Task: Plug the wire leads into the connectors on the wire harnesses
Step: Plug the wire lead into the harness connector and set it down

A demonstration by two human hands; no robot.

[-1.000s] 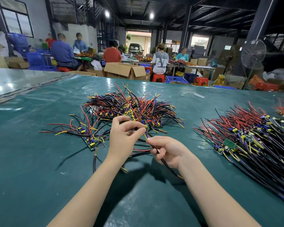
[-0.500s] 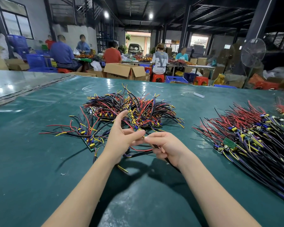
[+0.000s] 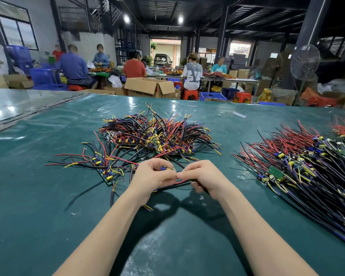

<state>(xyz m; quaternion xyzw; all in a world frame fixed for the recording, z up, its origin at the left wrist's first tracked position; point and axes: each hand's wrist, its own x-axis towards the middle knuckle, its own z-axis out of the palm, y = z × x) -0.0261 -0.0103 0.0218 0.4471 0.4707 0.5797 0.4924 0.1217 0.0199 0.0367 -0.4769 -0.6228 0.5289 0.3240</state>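
My left hand (image 3: pixel 154 177) grips a small circuit board with blue and yellow parts (image 3: pixel 164 168), its fingers curled around it. My right hand (image 3: pixel 202 176) pinches a wire lead right at the left fingertips and also holds black and red wires (image 3: pixel 175 185) that hang between both hands. Both hands meet just in front of a tangled pile of wire harnesses (image 3: pixel 155 134) on the green table (image 3: pixel 38 196). The exact joint between lead and connector is hidden by my fingers.
A second, larger heap of harnesses with red and black wires (image 3: pixel 299 166) lies to the right. A loose harness with a green board (image 3: pixel 108 172) lies left of my hands. Behind the table stand cardboard boxes (image 3: pixel 149 87), seated workers and a floor fan (image 3: pixel 305 62).
Both hands have drawn closer to me and lower, with the fingertips now pressed together. My left hand's fingers curled in around the small board.
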